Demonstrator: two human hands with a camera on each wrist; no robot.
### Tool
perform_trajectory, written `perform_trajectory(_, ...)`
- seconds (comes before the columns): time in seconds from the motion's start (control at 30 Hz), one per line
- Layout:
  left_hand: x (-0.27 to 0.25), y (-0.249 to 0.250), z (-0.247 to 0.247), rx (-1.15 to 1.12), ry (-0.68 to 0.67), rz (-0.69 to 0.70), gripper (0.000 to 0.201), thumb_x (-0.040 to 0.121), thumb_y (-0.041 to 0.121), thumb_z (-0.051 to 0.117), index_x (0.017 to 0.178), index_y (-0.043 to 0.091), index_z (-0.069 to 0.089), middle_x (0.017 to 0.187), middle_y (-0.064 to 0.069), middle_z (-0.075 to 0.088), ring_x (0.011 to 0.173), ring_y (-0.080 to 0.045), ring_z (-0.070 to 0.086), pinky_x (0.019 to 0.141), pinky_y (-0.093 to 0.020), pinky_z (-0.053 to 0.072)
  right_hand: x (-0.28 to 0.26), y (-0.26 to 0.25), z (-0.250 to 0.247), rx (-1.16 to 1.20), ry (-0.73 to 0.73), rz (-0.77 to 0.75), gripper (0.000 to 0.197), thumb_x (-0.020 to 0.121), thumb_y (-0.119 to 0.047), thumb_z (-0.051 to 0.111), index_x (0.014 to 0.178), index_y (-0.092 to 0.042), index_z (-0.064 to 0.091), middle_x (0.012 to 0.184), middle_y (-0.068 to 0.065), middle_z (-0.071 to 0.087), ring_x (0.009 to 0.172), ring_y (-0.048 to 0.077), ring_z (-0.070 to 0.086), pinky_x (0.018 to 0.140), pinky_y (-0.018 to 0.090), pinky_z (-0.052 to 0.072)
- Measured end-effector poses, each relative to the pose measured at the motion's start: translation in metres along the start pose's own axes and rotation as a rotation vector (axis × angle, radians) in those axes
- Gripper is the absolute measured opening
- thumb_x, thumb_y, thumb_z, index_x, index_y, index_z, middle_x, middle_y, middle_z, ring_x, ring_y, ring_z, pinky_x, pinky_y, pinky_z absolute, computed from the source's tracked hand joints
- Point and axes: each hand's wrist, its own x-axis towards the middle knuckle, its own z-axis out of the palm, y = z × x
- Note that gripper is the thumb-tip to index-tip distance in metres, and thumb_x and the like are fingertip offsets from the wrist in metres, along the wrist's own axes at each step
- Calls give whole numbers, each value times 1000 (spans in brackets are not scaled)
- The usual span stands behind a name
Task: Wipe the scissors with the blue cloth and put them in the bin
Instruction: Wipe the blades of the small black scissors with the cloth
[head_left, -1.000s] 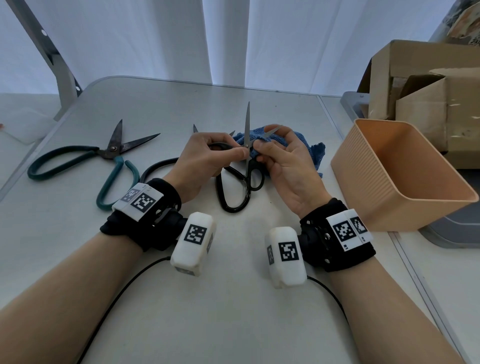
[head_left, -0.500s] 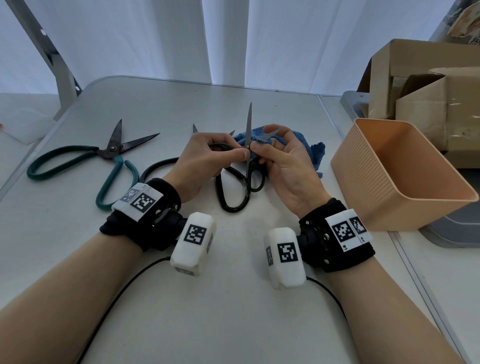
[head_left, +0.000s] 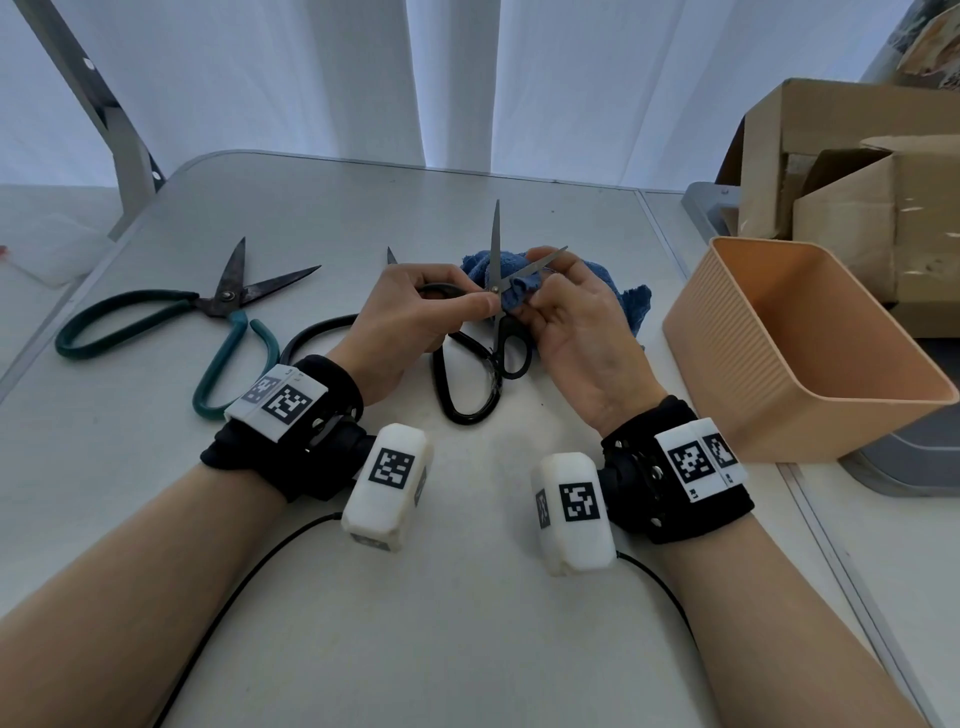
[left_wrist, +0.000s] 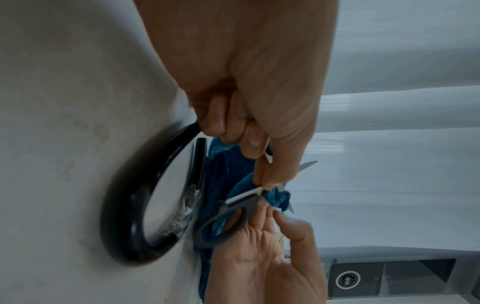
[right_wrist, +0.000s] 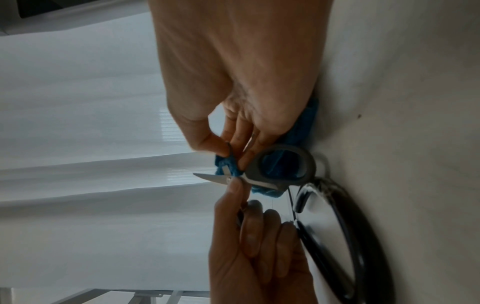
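Note:
Small black-handled scissors (head_left: 511, 347) are held upright over the table with their blades spread. My left hand (head_left: 470, 306) grips them at one handle, with the thumb by the pivot. My right hand (head_left: 540, 299) pinches a fold of the blue cloth (head_left: 626, 304) around the right-hand blade near the pivot. The left wrist view shows the scissors' handle ring (left_wrist: 226, 222) and the cloth (left_wrist: 278, 197) wrapped on the blade. From the right wrist I see the thumb and fingers pinching the cloth (right_wrist: 224, 164) beside the scissors (right_wrist: 309, 164). The orange bin (head_left: 779, 374) stands open at the right.
Larger black-handled scissors (head_left: 467, 400) lie on the table under my hands. Green-handled shears (head_left: 228, 296) lie open at the left. Cardboard boxes (head_left: 857, 171) sit behind the bin on a grey tray. The white table (head_left: 467, 597) reaches to its right edge beside the bin.
My right fingers and the cloth have shifted slightly along the blade near the pivot. The scissors have stayed in my left hand and barely moved.

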Motion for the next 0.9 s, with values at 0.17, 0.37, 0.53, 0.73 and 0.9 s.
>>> perform_trajectory(0.17, 0, 0, 0, -15, 5, -6, 15, 87, 10, 74, 75, 7, 64, 54, 7, 37, 46, -8, 28, 45, -19, 22, 1, 0, -2, 6, 27, -20, 19, 96, 8, 47, 106, -7, 51, 109, 23, 58, 98, 31, 63, 88, 31, 56)
perform_trajectory(0.37, 0, 0, 0, -13, 2, -5, 15, 87, 10, 73, 76, 7, 64, 53, 7, 38, 47, -8, 28, 46, -19, 22, 0, 0, -3, -11, -21, -30, 30, 91, 12, 55, 112, -9, 50, 97, 16, 68, 85, 24, 70, 86, 30, 57)
perform_trajectory(0.53, -1, 1, 1, 23, -17, 6, 14, 86, 11, 74, 76, 7, 65, 50, 10, 41, 47, -7, 30, 46, -18, 24, 0, 2, 0, -14, 31, -33, 27, 90, 7, 60, 108, -12, 53, 93, 12, 67, 80, 21, 65, 73, 24, 56)
perform_trajectory(0.73, -1, 0, 2, 34, -6, 7, 14, 85, 12, 76, 75, 8, 67, 51, 8, 41, 46, -7, 30, 45, -17, 24, 0, 2, -1, -12, 20, -43, 27, 93, 8, 56, 111, -11, 51, 88, 9, 71, 83, 24, 66, 80, 30, 58)
perform_trajectory(0.9, 0, -1, 2, 32, 6, 4, 14, 85, 11, 76, 75, 7, 66, 49, 10, 42, 45, -6, 31, 45, -17, 25, -2, -1, 0, -27, -16, -46, 34, 94, 12, 51, 121, -7, 46, 94, 11, 71, 89, 23, 71, 87, 33, 58)
